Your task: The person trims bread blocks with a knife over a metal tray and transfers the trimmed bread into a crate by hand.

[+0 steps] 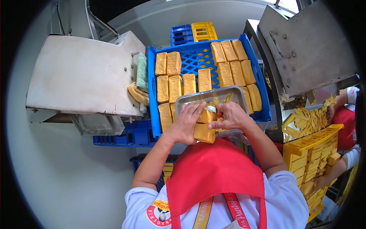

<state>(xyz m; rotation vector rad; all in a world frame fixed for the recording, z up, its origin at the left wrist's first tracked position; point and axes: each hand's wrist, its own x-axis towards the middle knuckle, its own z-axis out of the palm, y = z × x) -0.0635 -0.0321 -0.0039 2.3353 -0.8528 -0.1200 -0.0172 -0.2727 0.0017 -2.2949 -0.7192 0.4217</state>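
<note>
My left hand [186,123] is closed round the left side of a small golden loaf [204,133], held near my apron. Against the loaf's right side is my right hand [231,115], its fingers bent; a dark thin item shows at its fingertips, too small to name. Another golden block [207,116] lies just beyond the held loaf, between my hands. Beneath them is a grey metal tray [182,100] with scraps inside. Behind it, a blue crate [152,87] holds rows of upright golden loaves [174,63].
Metal machines stand at left [84,76] and right [309,49]. A green cloth roll [142,72] hangs beside the crate. At right, a co-worker's hand and sleeves show near yellow strips [305,120] and a full yellow crate [291,147]. More blue crates [126,133] stand lower left.
</note>
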